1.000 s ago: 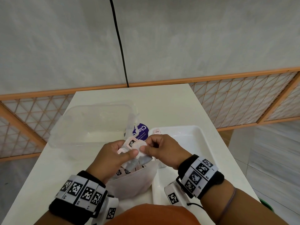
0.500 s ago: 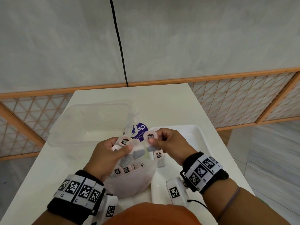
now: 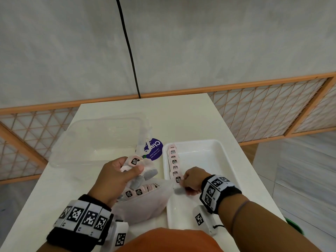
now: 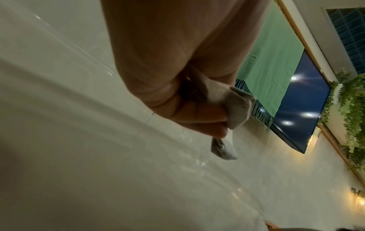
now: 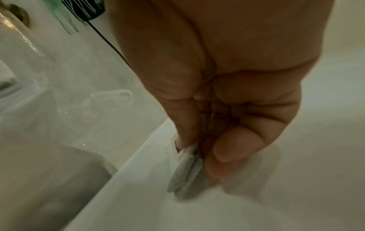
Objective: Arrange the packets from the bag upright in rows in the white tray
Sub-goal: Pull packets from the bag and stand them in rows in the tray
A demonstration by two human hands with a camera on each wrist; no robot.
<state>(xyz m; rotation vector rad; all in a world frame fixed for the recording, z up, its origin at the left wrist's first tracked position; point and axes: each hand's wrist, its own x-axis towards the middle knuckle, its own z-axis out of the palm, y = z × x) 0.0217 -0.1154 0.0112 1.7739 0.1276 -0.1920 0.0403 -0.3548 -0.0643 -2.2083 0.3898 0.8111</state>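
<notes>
A white tray [image 3: 214,148] lies on the table at the right, with a row of several pink-topped packets [image 3: 174,161] standing along its left wall. My right hand [image 3: 189,180] pinches one packet [image 5: 185,173] at the near end of that row, low against the tray floor. To the tray's left slumps a translucent bag [image 3: 143,204] with more packets [image 3: 138,191] inside. Above the bag's mouth, my left hand [image 3: 125,171] grips a small bunch of packets [image 3: 135,160]; their grey bottoms [image 4: 237,109] hang from my fingers.
A clear plastic tub [image 3: 98,140] stands on the white table [image 3: 181,115] behind the bag. A purple round label [image 3: 153,149] shows between tub and tray. Wooden lattice railing [image 3: 263,113] runs behind the table, and the table's right edge is close to the tray.
My right hand took one packet from the bunch and carried it right and down into the tray, to the near end of the row. My left hand stayed over the bag holding the rest.
</notes>
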